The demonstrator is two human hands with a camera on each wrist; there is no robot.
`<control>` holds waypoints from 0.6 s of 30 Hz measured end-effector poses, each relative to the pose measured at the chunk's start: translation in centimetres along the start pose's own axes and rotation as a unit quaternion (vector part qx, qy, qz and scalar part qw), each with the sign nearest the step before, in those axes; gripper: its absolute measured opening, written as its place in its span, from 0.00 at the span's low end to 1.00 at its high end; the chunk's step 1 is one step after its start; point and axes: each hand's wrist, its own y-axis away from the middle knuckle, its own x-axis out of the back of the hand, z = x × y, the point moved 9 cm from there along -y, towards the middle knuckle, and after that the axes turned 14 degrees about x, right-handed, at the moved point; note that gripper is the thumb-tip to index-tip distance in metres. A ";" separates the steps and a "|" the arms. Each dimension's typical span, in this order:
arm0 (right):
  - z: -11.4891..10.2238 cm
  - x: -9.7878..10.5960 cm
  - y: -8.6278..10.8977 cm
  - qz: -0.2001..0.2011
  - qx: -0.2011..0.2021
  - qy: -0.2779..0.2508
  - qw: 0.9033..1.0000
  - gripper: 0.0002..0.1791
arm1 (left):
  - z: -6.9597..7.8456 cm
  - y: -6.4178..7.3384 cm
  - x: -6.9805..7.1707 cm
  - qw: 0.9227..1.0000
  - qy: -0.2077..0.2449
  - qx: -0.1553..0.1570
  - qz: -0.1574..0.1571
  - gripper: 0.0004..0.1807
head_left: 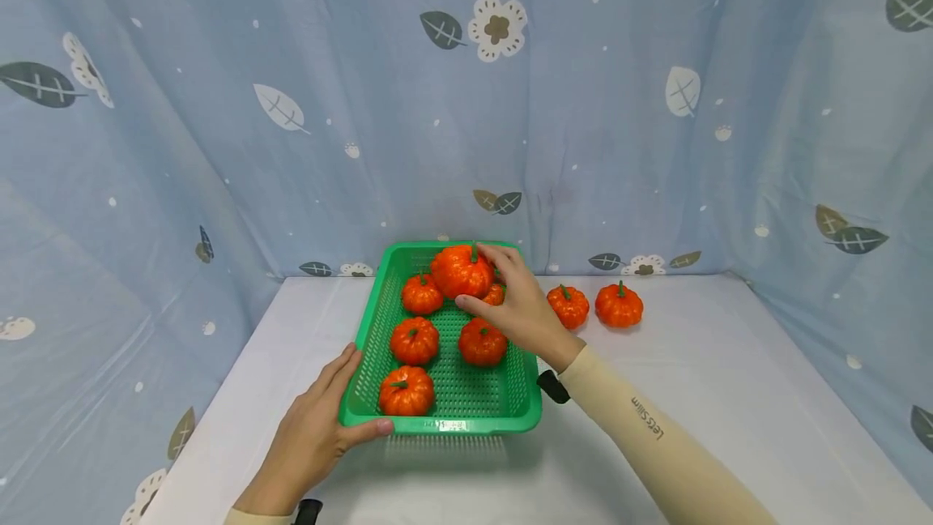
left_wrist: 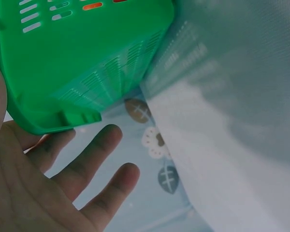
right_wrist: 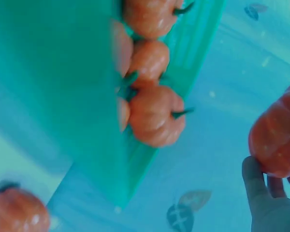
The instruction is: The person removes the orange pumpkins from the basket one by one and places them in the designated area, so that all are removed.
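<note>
My right hand (head_left: pixel 521 306) holds a small orange pumpkin (head_left: pixel 459 271) with a green stem, above the far end of the green plastic basket (head_left: pixel 532 395). In the right wrist view, fingertips press against this pumpkin (right_wrist: pixel 278 140) at the right edge. Several similar pumpkins lie inside the basket, among them a near-left pumpkin (head_left: pixel 406 392) and a right-hand pumpkin (head_left: pixel 483 343). My left hand (head_left: pixel 313 420) grips the basket's near left corner, thumb along the front rim. Its other fingers (left_wrist: pixel 94 157) spread outside the wall in the left wrist view.
On the white table (head_left: pixel 678 395), right of the basket, sit two more pumpkins, a nearer-in pumpkin (head_left: pixel 568 307) and an outer pumpkin (head_left: pixel 619 305). A blue curtain (head_left: pixel 598 144) with leaf and flower prints hangs behind the table and along its sides.
</note>
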 end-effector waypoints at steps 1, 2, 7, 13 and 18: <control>0.1 0.7 0.2 0.009 0.008 0.003 1.000 0.44 | 0.0 0.0 0.0 1.000 0.001 0.000 0.000 0.61; 0.3 1.4 0.4 0.017 0.014 0.007 1.000 0.44 | 0.0 -0.1 -0.1 1.000 0.002 0.000 -0.001 0.61; 1.8 4.8 1.8 0.063 0.026 0.021 0.997 0.43 | -0.1 -0.2 0.0 1.000 -0.001 0.004 0.000 0.61; 5.4 8.8 4.6 0.096 -0.023 0.041 0.994 0.45 | -0.2 -0.3 -0.1 1.000 -0.001 0.012 -0.006 0.62; 8.5 12.1 7.8 0.115 -0.074 0.089 0.987 0.47 | -0.3 -0.3 -0.3 1.000 -0.001 0.019 -0.012 0.62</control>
